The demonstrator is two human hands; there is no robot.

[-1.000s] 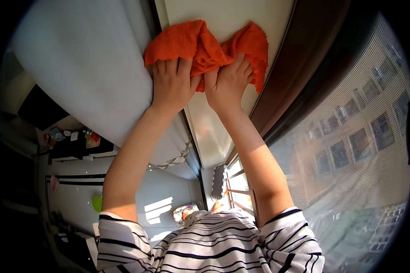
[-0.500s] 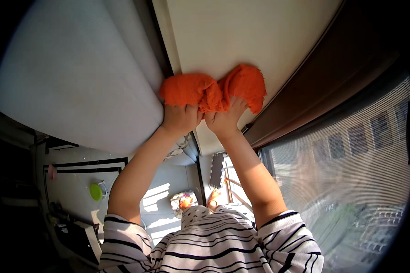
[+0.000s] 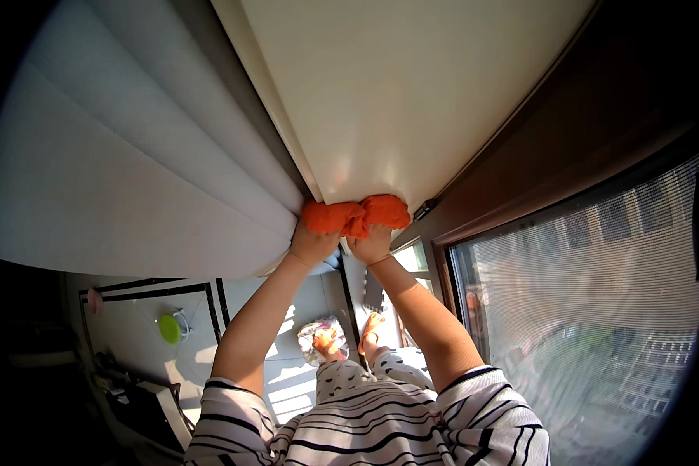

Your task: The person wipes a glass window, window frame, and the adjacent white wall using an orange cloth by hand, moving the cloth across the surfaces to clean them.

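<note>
left hand (image 3: 312,247) pressed flat on orange cloth (image 3: 355,216) | right hand (image 3: 373,245) just beside it, pressed on same cloth | cloth lay against cream panel (image 3: 412,93), window (image 3: 590,311) to right

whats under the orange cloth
The orange cloth is pressed against a cream panel, near its lower edge. Left hand and right hand push on it. The patch of panel beneath is covered, so its state cannot be seen.

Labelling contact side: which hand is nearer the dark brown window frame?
Right. The right hand presses the orange cloth beside the dark brown window frame; the left hand lies farther off, toward the white curtain.
</note>
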